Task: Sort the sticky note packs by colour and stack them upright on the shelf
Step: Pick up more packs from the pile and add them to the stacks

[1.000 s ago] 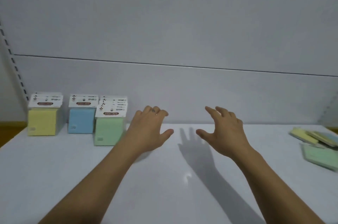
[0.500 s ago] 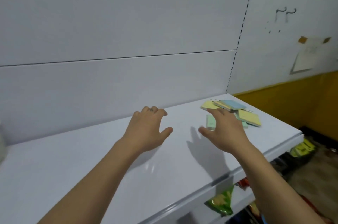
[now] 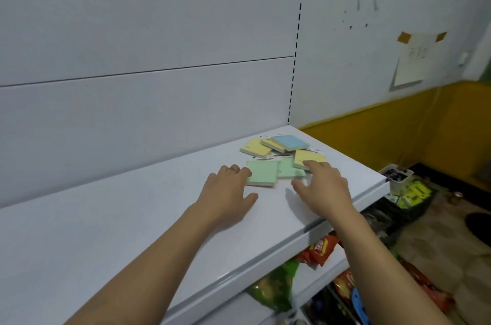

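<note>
Several loose sticky note packs lie flat in a heap at the right end of the white shelf (image 3: 111,239). A green pack (image 3: 263,173) lies nearest, with a second green pack (image 3: 288,169) beside it. Behind them are a yellow pack (image 3: 309,157), another yellow pack (image 3: 255,147) and a blue pack (image 3: 290,142) on top. My left hand (image 3: 228,193) hovers open with its fingertips at the near green pack's left edge. My right hand (image 3: 322,188) is open, fingers spread, its index fingertip at the yellow pack's front edge. Neither hand holds anything.
The shelf's right corner (image 3: 384,182) drops off just beyond the heap. Snack bags (image 3: 320,249) sit on the shelf below. A yellow-and-white wall (image 3: 398,122) with a taped paper (image 3: 414,59) stands to the right. A bin of goods (image 3: 398,177) sits on the floor.
The view swung right, from the sorted upright stacks at the left end to the loose heap. Both hands have travelled right and now reach the packs' edges.
</note>
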Demonstrator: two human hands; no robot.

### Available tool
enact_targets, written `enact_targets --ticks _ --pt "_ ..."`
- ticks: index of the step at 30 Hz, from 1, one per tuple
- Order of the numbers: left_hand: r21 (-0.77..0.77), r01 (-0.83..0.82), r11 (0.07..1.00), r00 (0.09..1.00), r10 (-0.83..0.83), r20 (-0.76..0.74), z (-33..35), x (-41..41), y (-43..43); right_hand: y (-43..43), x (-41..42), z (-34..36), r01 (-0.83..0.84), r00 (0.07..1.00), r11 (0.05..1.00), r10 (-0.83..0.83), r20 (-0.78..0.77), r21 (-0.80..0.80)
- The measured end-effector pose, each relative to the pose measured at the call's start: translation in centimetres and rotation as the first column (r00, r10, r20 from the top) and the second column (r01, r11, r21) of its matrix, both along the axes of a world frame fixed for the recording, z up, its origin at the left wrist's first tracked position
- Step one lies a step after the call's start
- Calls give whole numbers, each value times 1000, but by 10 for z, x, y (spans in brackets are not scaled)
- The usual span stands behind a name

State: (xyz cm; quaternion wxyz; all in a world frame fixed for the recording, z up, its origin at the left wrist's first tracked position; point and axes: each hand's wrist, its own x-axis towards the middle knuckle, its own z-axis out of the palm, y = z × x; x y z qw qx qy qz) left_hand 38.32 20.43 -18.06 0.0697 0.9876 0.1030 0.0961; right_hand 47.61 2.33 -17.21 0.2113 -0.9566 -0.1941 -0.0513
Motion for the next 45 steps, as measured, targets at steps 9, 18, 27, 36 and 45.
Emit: enact_targets --ticks 9,18,27,36,45 --pt "-37 -49 998 998 50 40 -17 34 -10 -3 41 -18 93 996 996 -93 11 11" --pt "-84 -98 992 995 95 -36 -26 30 -9 3 48 -36 133 986 987 -122 117 -92" --pt "-162 -159 974 984 169 49 -24 26 -6 -3 40 -31 121 989 965 -137 54 231" --pt "-378 -238 895 969 244 -31 -16 25 3 -4 40 -26 34 999 992 -33 -13 119" --pt "-725 -174 667 958 284 31 -9 18 9 -28 34 5 44 916 872 161 -369 488"
